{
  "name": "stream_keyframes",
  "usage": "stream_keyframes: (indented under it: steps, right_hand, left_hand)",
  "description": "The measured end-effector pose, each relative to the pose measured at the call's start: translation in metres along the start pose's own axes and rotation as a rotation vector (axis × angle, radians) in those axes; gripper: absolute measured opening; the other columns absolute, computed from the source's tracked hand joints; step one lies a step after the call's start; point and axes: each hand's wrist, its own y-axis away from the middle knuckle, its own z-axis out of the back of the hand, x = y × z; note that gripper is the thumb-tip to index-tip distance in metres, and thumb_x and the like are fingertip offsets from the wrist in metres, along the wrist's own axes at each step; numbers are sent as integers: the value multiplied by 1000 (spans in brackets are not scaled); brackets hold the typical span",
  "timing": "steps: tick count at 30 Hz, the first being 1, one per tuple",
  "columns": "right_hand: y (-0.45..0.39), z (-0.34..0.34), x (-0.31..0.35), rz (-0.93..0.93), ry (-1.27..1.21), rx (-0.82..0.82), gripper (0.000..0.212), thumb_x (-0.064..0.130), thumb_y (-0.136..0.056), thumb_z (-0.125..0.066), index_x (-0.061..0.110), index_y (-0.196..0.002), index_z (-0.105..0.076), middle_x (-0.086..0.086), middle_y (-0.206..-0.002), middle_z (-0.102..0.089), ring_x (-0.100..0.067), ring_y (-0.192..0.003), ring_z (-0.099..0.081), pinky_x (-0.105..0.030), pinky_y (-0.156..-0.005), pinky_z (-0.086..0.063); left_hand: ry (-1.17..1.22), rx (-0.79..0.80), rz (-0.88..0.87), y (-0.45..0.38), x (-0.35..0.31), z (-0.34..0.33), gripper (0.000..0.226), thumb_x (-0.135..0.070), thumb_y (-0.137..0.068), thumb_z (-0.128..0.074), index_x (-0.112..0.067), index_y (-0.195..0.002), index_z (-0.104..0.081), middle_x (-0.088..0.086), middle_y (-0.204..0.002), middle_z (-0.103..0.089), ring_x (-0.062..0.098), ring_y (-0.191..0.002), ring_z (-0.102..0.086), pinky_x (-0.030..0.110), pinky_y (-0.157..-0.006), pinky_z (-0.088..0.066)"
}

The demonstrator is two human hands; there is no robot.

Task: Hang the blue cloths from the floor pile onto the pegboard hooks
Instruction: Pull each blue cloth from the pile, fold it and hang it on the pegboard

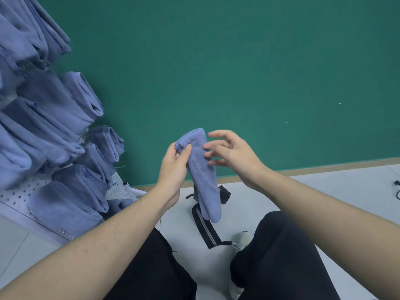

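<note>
Holding a folded blue cloth (202, 176) up before the green wall (238, 72), I pinch its top corner in my left hand (173, 167) while my right hand (229, 151) hovers beside it, fingers spread and released. I judge I am finding the hanging loop; next comes a reach left to the pegboard (19, 192), already crowded with hung cloths (54, 118).

no legible text, no labels, no brand marks, no numbers anywhere in view
</note>
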Motion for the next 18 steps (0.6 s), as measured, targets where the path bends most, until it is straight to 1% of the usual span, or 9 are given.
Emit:
stream_keyframes:
  steps: [2,4,5,7,9,13,14,17,18]
  right_hand:
    - [-4,8,-13,43,129,-103,36,17,-91,-71,26,-121,-55,3,-106,-68,-10,-95,-65,-34,-96,-54]
    - [-3,16,-26,-7,183,-42,53,29,-83,-82,31,-126,-51,4,-113,-67,-7,-102,-64,-28,-96,-49]
    - [-2,17,-32,-55,166,21,56,31,-81,-83,31,-128,-51,3,-113,-69,-8,-105,-66,-28,-96,-49]
    - [3,17,-42,-115,151,128,52,30,-80,-85,28,-124,-56,1,-110,-74,-13,-105,-70,-35,-98,-52]
    - [7,11,-48,-75,173,151,38,24,-82,-84,22,-115,-64,3,-107,-76,-14,-104,-71,-34,-95,-55]
    - [11,0,-51,-96,122,207,25,21,-89,-76,18,-110,-65,8,-97,-75,-5,-88,-72,-18,-67,-54]
    - [11,-2,-52,-99,141,205,23,24,-91,-74,19,-112,-64,9,-98,-75,-5,-88,-71,-19,-67,-54]
    - [5,-3,-57,-99,236,169,23,36,-96,-66,23,-115,-67,9,-107,-75,-9,-100,-71,-34,-91,-58]
    - [3,-2,-57,-113,253,174,22,38,-96,-65,24,-114,-68,9,-107,-75,-10,-101,-71,-37,-94,-57]
  left_hand:
    - [48,30,37,-1,-3,0,16,-27,-104,-51,-24,-116,-60,1,-118,-72,18,-111,-68,43,-99,-52]
    - [100,75,66,-2,-8,1,16,-29,-106,-45,-25,-116,-58,-5,-113,-73,13,-105,-70,39,-92,-54]
    - [127,95,81,-3,-10,0,17,-30,-107,-43,-25,-115,-57,-7,-109,-74,10,-101,-70,38,-90,-54]
    - [177,118,114,-4,-13,0,19,-34,-108,-40,-27,-115,-56,-8,-106,-74,12,-98,-71,39,-87,-55]
    - [238,117,143,-4,-16,0,21,-36,-108,-39,-26,-116,-55,-5,-103,-74,15,-94,-72,41,-86,-55]
    - [342,85,165,-8,-18,-2,19,-35,-108,-39,-23,-113,-53,-1,-94,-71,18,-83,-71,36,-76,-57]
    - [340,69,154,-10,-18,-1,19,-35,-108,-39,-23,-112,-53,0,-94,-71,18,-84,-71,37,-77,-57]
    - [350,20,135,-15,-16,4,21,-36,-108,-38,-23,-116,-53,2,-109,-71,21,-102,-70,43,-92,-55]
    - [359,2,141,-17,-14,6,21,-36,-108,-38,-24,-118,-52,3,-115,-70,22,-106,-69,44,-95,-54]
